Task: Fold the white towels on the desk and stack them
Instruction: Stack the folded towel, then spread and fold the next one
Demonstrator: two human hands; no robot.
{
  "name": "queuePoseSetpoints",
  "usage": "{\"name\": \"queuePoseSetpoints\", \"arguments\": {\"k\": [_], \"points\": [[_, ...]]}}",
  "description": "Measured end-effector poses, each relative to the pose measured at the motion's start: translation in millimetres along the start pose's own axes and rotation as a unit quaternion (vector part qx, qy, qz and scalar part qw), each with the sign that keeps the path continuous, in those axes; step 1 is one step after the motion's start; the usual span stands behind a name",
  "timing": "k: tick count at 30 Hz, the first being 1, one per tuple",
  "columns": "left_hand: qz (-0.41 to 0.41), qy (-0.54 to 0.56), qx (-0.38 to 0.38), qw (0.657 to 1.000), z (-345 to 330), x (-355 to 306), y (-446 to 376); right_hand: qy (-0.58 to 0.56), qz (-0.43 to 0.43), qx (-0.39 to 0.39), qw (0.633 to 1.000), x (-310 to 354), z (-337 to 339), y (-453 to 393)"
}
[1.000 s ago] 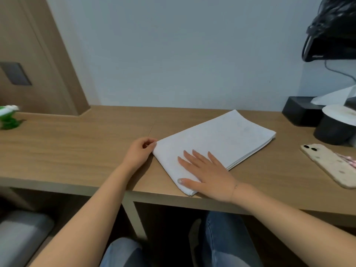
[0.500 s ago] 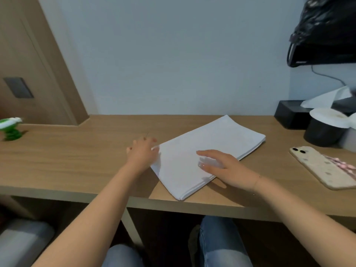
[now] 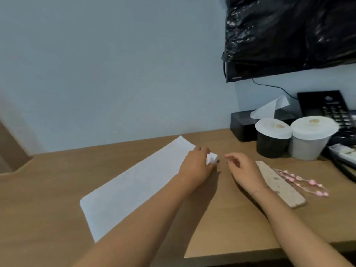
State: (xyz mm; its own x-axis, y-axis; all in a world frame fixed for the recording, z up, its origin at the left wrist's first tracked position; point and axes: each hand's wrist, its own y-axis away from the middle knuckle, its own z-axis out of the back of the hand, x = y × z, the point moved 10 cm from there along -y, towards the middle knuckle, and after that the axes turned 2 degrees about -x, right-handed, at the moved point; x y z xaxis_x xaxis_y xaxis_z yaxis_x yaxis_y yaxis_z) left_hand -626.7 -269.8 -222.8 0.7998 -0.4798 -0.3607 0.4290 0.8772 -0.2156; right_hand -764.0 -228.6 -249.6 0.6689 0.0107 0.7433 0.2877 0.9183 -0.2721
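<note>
- The white towel (image 3: 134, 187) lies folded flat on the desk (image 3: 48, 218) — a long strip slanting away from the phone (image 3: 279, 185), which sits just off its far end.
- 1 s ago the left hand (image 3: 194, 168) pinched the towel's near corner; now it has crossed to the phone-side corner and grips it, fingers curled.
- The right hand (image 3: 244, 168) has lifted off the towel — fingers loose, empty, between towel and phone.
- Likely the next fold is starting.

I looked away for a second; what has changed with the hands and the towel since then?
The left hand went from the towel's near-left corner to its far right corner and pinches it. The right hand lifted off the towel and hovers beside it. The towel stays folded flat on the desk.
</note>
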Motion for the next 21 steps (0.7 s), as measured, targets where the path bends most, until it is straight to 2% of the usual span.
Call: {"name": "queuePoseSetpoints", "arguments": {"k": [3, 5, 9, 13, 15, 18, 21], "points": [[0.020, -0.124, 0.015, 0.992, -29, -5, -18, 0.000, 0.022, 0.002, 1.000, 1, -2, -2], [0.032, -0.189, -0.010, 0.982, -32, 0, -25, 0.004, 0.041, 0.008, 0.999, 3, -4, -1], [0.017, -0.265, -0.033, 0.964, -32, 9, -29, -0.006, 0.049, 0.005, 0.999, 4, -3, 0], [-0.025, -0.293, -0.018, 0.956, -27, 15, -22, -0.059, 0.086, -0.055, 0.993, 17, 13, 3], [-0.033, -0.248, -0.010, 0.968, -17, 20, -13, -0.068, 0.099, -0.058, 0.991, 21, 15, 7], [-0.023, -0.085, -0.023, 0.996, 12, 41, 11, -0.065, 0.110, -0.024, 0.992, 25, 7, 12], [-0.002, 0.053, -0.007, 0.999, 33, 68, 42, -0.109, 0.113, 0.015, 0.988, 30, 1, 18]]}}
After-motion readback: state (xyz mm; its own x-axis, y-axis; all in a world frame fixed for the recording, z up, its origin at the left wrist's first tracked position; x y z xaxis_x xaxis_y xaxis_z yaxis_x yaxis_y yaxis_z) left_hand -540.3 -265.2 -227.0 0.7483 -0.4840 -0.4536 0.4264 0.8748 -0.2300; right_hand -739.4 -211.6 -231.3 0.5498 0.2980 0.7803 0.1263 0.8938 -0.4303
